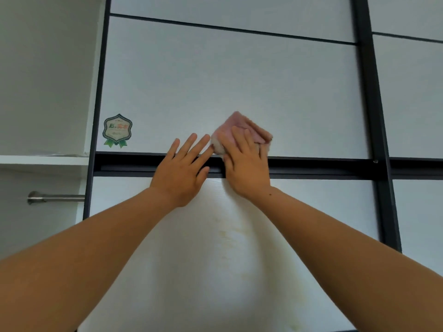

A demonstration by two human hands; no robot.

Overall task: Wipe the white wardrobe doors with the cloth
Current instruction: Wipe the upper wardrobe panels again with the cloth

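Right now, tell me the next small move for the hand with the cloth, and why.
Probably slide the right hand and its pink cloth rightward along the upper door panel, just above the dark rail. The left hand lies flat beside the cloth, blocking that side, while bare panel stretches to the right.

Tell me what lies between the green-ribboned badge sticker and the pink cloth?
Bare white door panel, then spread fingers of the left hand, seen in the head view.

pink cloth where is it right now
In the head view the pink cloth sits near the centre, pressed to the upper white door panel under the right hand, just above the dark crossbar, with the left hand to its left.
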